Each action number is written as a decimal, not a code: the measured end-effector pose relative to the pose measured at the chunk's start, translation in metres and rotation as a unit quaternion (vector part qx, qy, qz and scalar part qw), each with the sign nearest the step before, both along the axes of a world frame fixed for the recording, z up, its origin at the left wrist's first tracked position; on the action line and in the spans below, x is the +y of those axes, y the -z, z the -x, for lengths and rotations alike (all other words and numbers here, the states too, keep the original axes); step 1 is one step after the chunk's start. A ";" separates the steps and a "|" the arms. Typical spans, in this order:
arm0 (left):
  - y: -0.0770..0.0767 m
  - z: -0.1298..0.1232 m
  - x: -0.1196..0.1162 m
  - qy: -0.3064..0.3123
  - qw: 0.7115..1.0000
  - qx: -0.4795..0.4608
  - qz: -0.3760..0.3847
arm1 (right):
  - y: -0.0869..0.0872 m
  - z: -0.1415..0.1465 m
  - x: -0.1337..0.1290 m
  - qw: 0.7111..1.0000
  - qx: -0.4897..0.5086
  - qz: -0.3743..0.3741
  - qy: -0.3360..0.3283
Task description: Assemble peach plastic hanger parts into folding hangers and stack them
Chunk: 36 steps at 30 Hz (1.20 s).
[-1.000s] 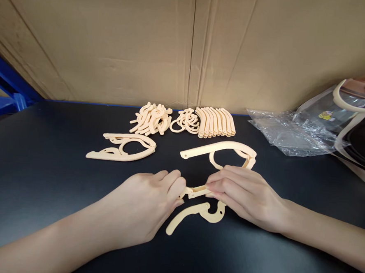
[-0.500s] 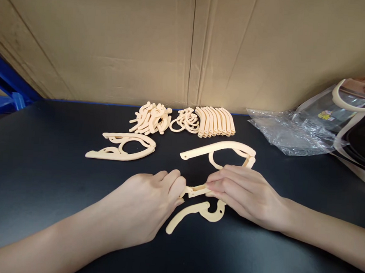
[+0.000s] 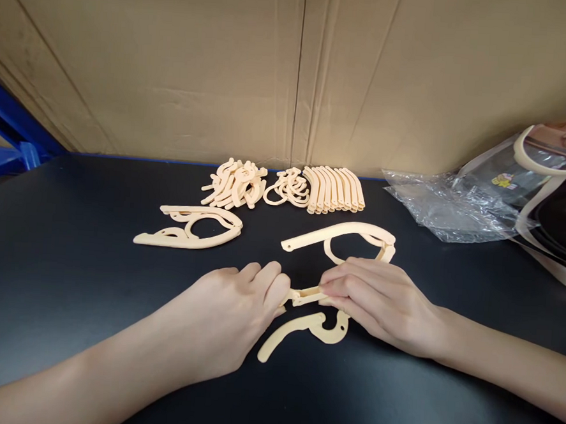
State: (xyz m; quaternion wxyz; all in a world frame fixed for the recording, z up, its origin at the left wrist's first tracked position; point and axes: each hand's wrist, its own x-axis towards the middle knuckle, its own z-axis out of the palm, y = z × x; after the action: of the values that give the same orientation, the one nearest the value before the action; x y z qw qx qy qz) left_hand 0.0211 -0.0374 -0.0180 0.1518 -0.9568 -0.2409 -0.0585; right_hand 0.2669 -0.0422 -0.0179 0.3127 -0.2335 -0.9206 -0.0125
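My right hand [image 3: 378, 301] is closed on a cream plastic hanger arm [image 3: 308, 295] that belongs to a folding hanger; its other long arm [image 3: 342, 233] lies behind my fingers, bent at the joint. My left hand [image 3: 243, 315] is closed on a small cream hanger piece [image 3: 289, 295] at the end of that arm. The two pieces meet between my hands, and most of the small piece is hidden by my fingers. A loose curved hanger piece [image 3: 287, 334] with a hooked notch lies on the table just in front, below my fingers.
A folded hanger [image 3: 224, 235] lies at the left on the black table [image 3: 69, 256]. Behind stand a pile of curved pieces [image 3: 234, 183], a heap of hooks [image 3: 291, 185] and a row of hanger arms [image 3: 333, 188]. A clear plastic bag [image 3: 456, 206] and a dark bag [image 3: 563, 216] sit at right.
Almost nothing differs. Both hands keep their hold on the joined pieces, and the view shifts very slightly.
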 end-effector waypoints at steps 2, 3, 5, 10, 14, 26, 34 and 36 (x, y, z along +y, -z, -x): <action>0.001 0.000 0.000 0.004 1.000 -0.006 -0.010 | 0.000 0.000 0.000 1.000 -0.002 0.000 -0.002; 0.001 0.000 0.000 0.005 1.000 -0.007 -0.011 | 0.000 0.000 0.000 1.000 -0.003 0.000 -0.003; 0.002 0.000 0.000 0.004 1.000 -0.006 -0.004 | 0.000 0.000 0.001 1.000 -0.001 0.000 -0.005; 0.000 0.000 0.001 0.010 1.000 -0.020 0.019 | 0.001 0.000 0.001 1.000 0.009 0.026 -0.005; -0.002 -0.001 0.000 0.006 1.000 -0.016 0.006 | 0.002 0.000 0.001 0.999 0.007 0.034 0.006; 0.000 -0.005 -0.002 0.006 1.000 -0.019 0.007 | -0.001 0.003 0.000 1.000 -0.007 0.006 0.012; 0.002 -0.004 -0.002 -0.003 0.999 -0.032 -0.001 | 0.004 -0.001 0.002 0.999 -0.014 0.046 0.009; 0.001 -0.004 -0.001 0.008 0.999 -0.043 -0.012 | 0.005 -0.001 0.003 0.998 -0.012 0.057 0.007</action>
State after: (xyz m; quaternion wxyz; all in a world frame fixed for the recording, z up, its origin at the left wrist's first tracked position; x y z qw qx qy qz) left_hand 0.0255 -0.0387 -0.0188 0.1525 -0.9534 -0.2385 -0.1040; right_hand 0.2679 -0.0394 -0.0228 0.2881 -0.2569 -0.9218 0.0353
